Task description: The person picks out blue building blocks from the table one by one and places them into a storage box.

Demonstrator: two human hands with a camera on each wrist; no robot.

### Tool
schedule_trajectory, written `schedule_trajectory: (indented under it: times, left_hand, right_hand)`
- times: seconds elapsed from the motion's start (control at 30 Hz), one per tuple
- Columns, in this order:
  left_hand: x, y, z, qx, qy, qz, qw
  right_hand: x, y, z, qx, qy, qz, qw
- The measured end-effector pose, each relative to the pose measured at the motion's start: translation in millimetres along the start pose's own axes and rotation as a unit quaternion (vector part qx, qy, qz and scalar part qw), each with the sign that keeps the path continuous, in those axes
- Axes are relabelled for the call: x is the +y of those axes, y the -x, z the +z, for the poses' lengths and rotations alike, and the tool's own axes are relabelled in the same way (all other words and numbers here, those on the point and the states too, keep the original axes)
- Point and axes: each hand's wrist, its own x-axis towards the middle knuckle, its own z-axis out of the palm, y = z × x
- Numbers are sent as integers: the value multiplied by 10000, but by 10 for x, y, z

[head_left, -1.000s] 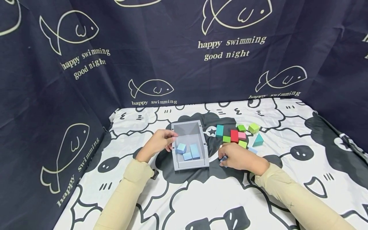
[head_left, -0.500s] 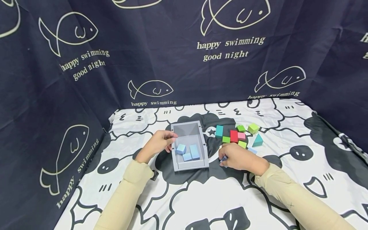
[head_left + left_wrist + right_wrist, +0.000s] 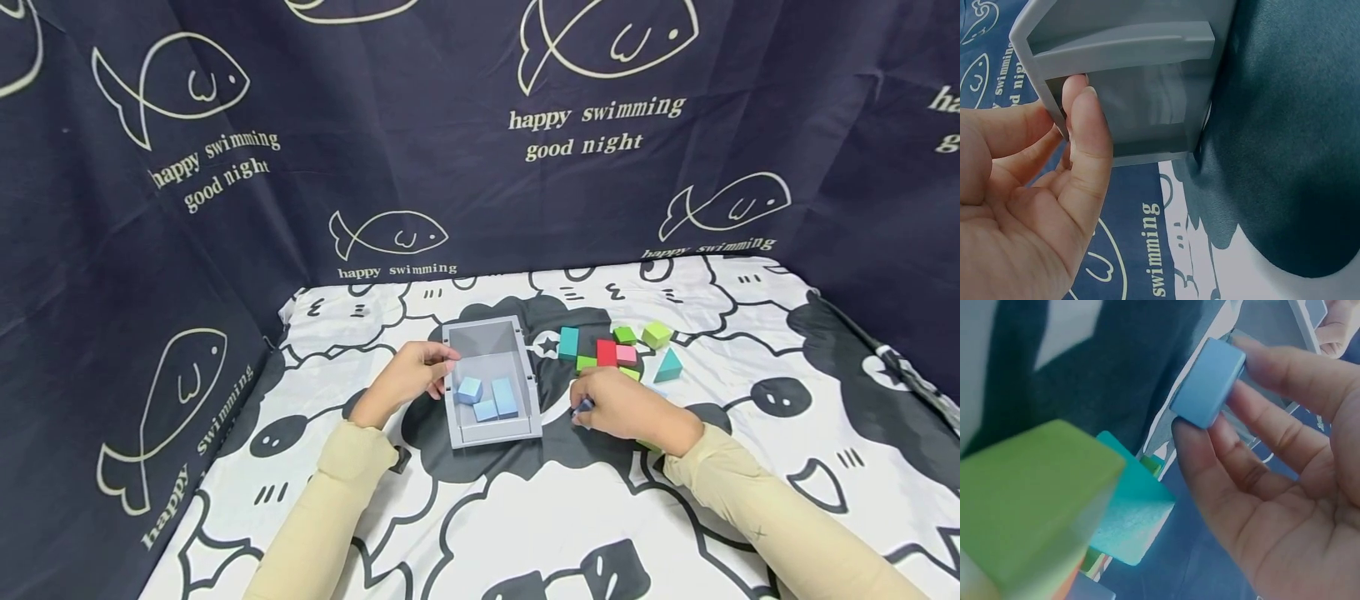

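Observation:
My left hand grips the left wall of a grey plastic bin, thumb and fingers on either side of its edge. In the left wrist view, the fingers curl over the bin's wall. Three light-blue blocks, among them a long block and a cube, lie in the bin's near half. To the right of the bin, my right hand pinches a small blue block between thumb and fingertips. In the head view, that hand covers most of the block.
Beyond my right hand lie loose blocks: a teal block, a red block, a pink block, a teal triangle and several green ones, such as a lime cube. A patterned cloth covers the table; a dark curtain hangs behind.
My right hand has shifted slightly up in the head view with the blue block in its fingers, and a green edge now shows under the wrist. My left hand stays on the bin.

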Motion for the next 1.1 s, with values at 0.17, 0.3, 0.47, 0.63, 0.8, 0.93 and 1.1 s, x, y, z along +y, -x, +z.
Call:
schedule_trajectory:
  times: [0.17,0.3,0.47,0.63,0.8,0.93,1.1]
  left_hand:
    - [-2,2,1,-1,-3,10,10000]
    - [-9,-8,5,-8,2,3,10000]
    - [-3,-9,-1,-14,-7,49,10000]
    - [-26,-26,-6,-16,-34,142,9999]
    - [-35,-29,-5,14,-59,82,9999]
    - [-25,-21,-3,11,-38,50,10000]
    - [-36,-24,-9,0,-46,13,10000]
  right_hand:
    - [-17,-1,-23,144,25,110,9998]
    - [-32,-19,-53,298,119,88,9994]
    - [-51,-47,-89,435,249,105,9987]
    - [-78,-55,-134,501,123,205,9985]
    - [-107,-85,-197,644,161,247,9975]
    - [-137,-116,-257,818,316,202,9959]
    - [-168,-158,-320,925,308,157,9951]
